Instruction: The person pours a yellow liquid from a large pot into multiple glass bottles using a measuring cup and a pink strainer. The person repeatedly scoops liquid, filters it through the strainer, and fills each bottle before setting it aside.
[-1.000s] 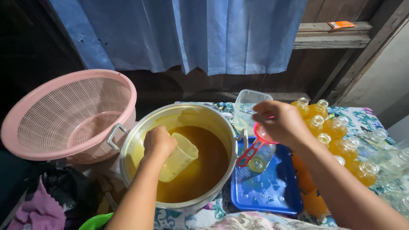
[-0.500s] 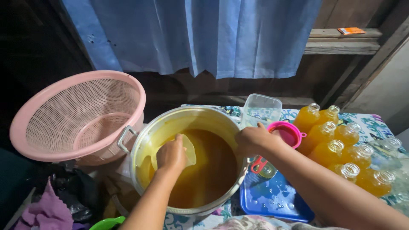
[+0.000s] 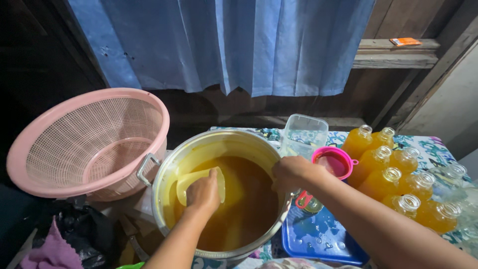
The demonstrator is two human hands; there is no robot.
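There is just one camera, worn on the person's head, looking down and forward from close up over the big pot (image 3: 221, 192) and tabletop (image 3: 438, 147), with the blue curtain (image 3: 224, 45) straight ahead.

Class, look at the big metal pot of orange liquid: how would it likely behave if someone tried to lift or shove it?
The pot looks mostly full of orange liquid, so it is probably heavy. A shove would likely slosh liquid toward the rim. Its wide base suggests it would resist tipping, and the side handle offers a grip.
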